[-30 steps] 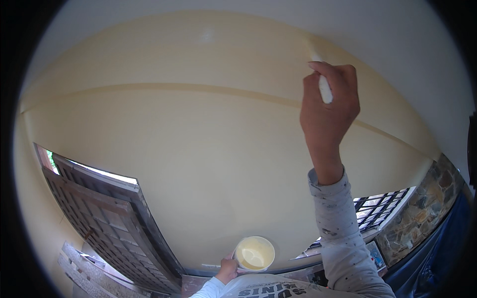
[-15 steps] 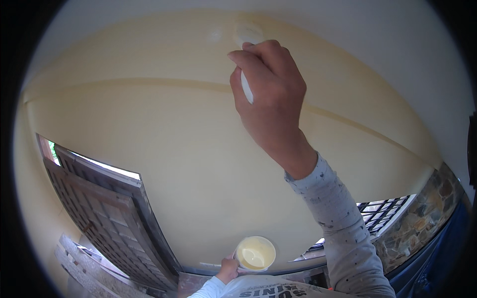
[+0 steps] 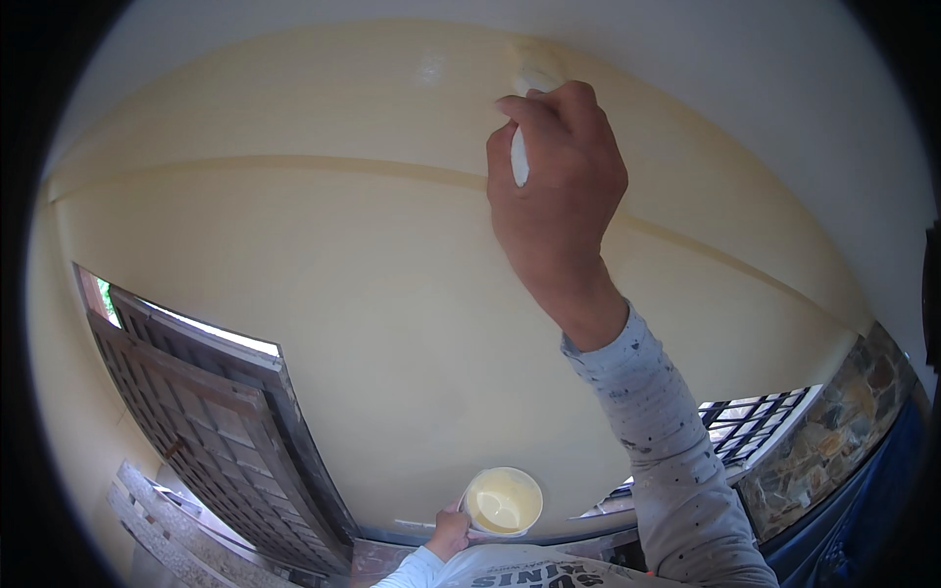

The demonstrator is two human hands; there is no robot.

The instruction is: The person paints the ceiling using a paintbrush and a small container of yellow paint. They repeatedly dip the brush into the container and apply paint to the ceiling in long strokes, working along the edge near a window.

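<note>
Raised high before the pale yellow wall (image 3: 372,294), my right hand (image 3: 559,186) is closed round the white handle of a paintbrush (image 3: 520,157). The brush's head shows just above my fingers, against the upper part of the wall near the white ceiling; its bristles are partly hidden and blend into the paint. Low down near my body, my left hand (image 3: 450,532) grips the side of a round tub of pale yellow paint (image 3: 502,501). The tub's open top faces up, with paint visible inside.
A dark wooden louvred door (image 3: 206,431) stands at the left, with a grey speckled ledge (image 3: 167,534) beside it. To the right are a barred window (image 3: 755,426), a stone-clad wall part (image 3: 833,431) and a blue sheet (image 3: 863,519). A raised band (image 3: 294,162) crosses the wall.
My right hand and the paintbrush have moved to the right along the upper wall. The left hand and the tub have stayed almost in place.
</note>
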